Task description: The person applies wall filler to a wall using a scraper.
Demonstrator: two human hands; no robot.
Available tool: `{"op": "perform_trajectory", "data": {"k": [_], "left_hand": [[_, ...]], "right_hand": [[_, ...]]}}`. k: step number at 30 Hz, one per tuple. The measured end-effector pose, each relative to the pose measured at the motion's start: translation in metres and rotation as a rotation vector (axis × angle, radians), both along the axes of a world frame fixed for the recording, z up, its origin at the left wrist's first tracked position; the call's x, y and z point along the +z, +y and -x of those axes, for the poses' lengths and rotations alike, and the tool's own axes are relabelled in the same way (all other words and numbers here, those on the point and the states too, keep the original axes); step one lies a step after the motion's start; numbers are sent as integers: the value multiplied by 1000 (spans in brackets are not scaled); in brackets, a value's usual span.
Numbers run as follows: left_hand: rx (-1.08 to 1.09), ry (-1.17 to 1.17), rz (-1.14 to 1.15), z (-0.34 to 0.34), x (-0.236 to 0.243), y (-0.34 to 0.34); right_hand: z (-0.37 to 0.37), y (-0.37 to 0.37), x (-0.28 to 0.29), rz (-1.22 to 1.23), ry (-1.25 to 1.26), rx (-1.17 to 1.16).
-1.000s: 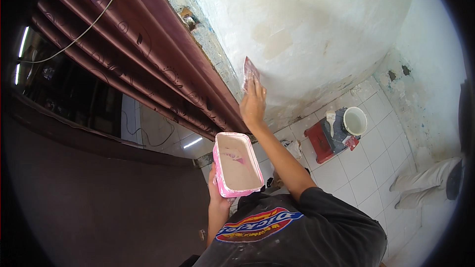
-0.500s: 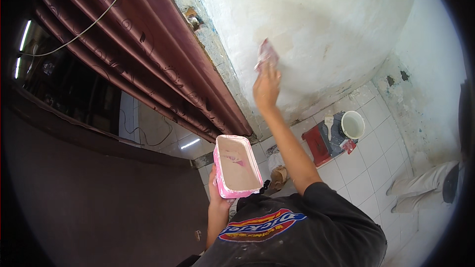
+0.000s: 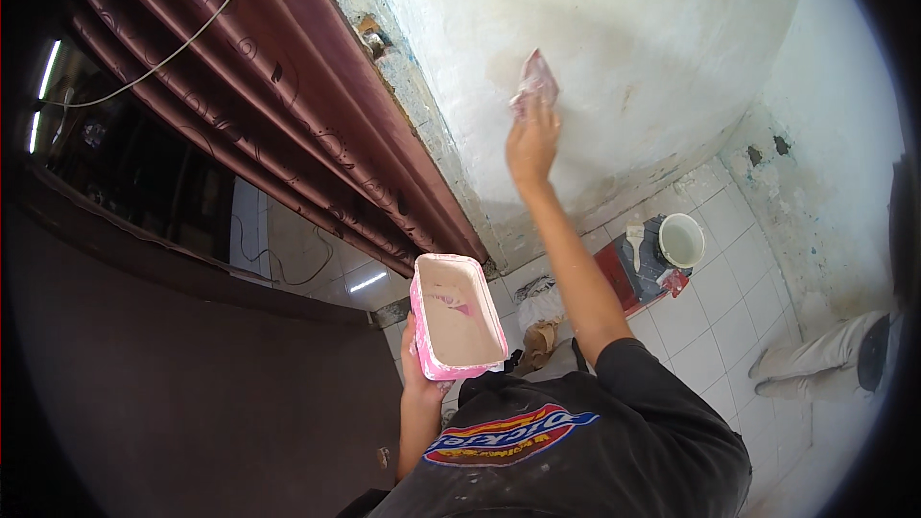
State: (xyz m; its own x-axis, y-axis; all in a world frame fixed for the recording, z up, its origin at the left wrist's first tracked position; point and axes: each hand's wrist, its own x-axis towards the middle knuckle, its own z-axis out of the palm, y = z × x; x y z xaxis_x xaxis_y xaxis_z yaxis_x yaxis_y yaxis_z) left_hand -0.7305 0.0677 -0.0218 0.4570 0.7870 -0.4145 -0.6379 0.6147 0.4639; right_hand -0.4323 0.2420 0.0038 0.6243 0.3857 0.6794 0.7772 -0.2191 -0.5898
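Observation:
My left hand (image 3: pixel 419 379) is closed round the side and bottom of a pink rectangular plastic tub (image 3: pixel 419 326). The tub's rim is smeared white, and pale greyish-beige paste coats its inside, with a pink patch showing through. Up at the whitish wall (image 3: pixel 633 48), my right hand (image 3: pixel 533 149) grips a flat pink and white smeared spreader (image 3: pixel 537 82). It lies against or very close to the wall surface, its tip pointing away from me. A slightly darker damp-looking patch shows on the wall beside it.
A maroon curtain (image 3: pixel 317 125) hangs at left beside a rough wall edge (image 3: pixel 403 86). On the tiled floor (image 3: pixel 729 345), a red and grey box (image 3: pixel 614 269) bears a paintbrush (image 3: pixel 635 242) and a white bucket (image 3: pixel 683 264). Another person's legs (image 3: pixel 815 360) show at right.
My right hand has moved up and to the right along the wall with the spreader, which has turned slightly. The tub in my left hand has shifted only a little.

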Motion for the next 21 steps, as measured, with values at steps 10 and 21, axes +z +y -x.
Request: {"op": "perform_trajectory", "data": {"k": [10,21], "left_hand": [[43,6,23,5,6,1],[69,-31,25,4,2,-8]], "right_hand": [[64,-45,-69,14,157,520],[40,-8,-34,3,-9,171]]}}
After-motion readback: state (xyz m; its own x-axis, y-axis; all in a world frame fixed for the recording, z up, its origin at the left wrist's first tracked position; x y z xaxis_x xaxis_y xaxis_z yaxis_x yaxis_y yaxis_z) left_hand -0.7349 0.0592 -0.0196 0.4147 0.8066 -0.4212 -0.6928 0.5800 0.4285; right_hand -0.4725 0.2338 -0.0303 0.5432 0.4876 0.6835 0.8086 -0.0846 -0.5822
